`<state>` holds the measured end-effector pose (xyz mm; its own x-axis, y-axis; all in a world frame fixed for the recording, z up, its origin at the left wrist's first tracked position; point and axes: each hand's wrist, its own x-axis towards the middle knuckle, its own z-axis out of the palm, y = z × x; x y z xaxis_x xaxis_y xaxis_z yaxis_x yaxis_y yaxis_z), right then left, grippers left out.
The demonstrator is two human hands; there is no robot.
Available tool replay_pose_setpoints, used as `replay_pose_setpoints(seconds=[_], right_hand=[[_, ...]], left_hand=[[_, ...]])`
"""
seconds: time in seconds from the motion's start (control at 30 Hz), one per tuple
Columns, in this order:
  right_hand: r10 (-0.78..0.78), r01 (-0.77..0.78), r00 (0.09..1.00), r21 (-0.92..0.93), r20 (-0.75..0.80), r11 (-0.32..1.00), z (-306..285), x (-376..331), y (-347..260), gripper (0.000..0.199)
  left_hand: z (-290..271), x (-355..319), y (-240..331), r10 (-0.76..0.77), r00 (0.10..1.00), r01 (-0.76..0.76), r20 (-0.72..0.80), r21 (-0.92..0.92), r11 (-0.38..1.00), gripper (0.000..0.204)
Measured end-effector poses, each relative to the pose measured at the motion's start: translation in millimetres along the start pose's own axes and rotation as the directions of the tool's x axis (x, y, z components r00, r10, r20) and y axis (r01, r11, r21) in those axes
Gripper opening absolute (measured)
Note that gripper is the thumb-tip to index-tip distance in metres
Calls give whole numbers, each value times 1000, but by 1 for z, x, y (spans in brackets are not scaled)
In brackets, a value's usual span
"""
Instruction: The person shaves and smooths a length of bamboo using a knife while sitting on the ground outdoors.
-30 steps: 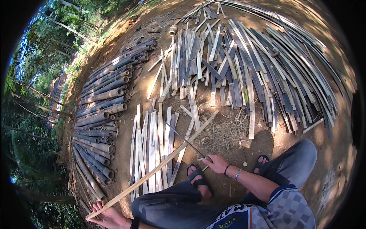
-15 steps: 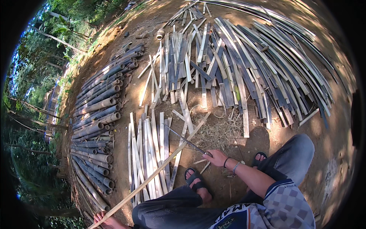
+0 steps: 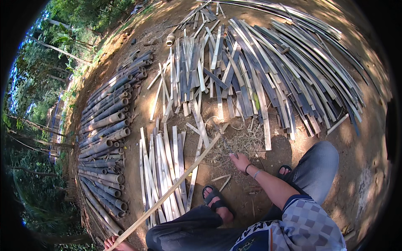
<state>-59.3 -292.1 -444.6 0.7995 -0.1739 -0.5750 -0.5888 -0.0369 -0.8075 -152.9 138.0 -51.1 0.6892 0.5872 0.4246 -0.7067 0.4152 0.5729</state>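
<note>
A long pale bamboo strip [image 3: 168,195] slants from the lower left up toward the middle, passing in front of my left knee. My left hand [image 3: 118,244] is closed around its lower end, partly cut off by the lower edge. My right hand [image 3: 239,162] is closed on the handle of a long, thin-bladed knife [image 3: 226,145]. The blade points away from me, close to the strip's far end; whether it touches the strip I cannot tell. Curled shavings [image 3: 245,140] cover the ground just beyond my right hand.
Pale split strips [image 3: 163,175] lie beside my left foot. A wide spread of dark and pale strips [image 3: 251,75] covers the ground ahead. Whole bamboo poles [image 3: 104,123] are stacked at left, with trees behind. A short bamboo piece [image 3: 170,39] sits far off.
My right hand has moved slightly away from me and right, and the knife has swung from crossing the strip to pointing forward near its far end. My left hand still grips the strip.
</note>
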Motion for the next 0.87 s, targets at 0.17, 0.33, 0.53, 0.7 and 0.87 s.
replay_pose_setpoints(seconds=[0.17,0.33,0.53,0.7,0.87], right_hand=[[-299,299,954,-76,22,951,15,-14,-13,52],[-122,108,979,-93,-162,990,2,9,5,54],[-232,222,972,-202,-26,954,6,-7,17,51],[-38,16,992,-174,-124,985,-6,18,33,54],[-150,127,986,-249,-73,960,7,8,28,54]], left_hand=[[7,0,-1,94,987,-84,-128,80,993,55],[1,4,-1,21,999,-21,-24,31,999,55],[31,-9,-7,54,998,-49,-45,96,994,50],[16,-3,-6,-6,999,5,33,18,1000,50],[-31,16,12,-73,949,103,307,-84,991,43]])
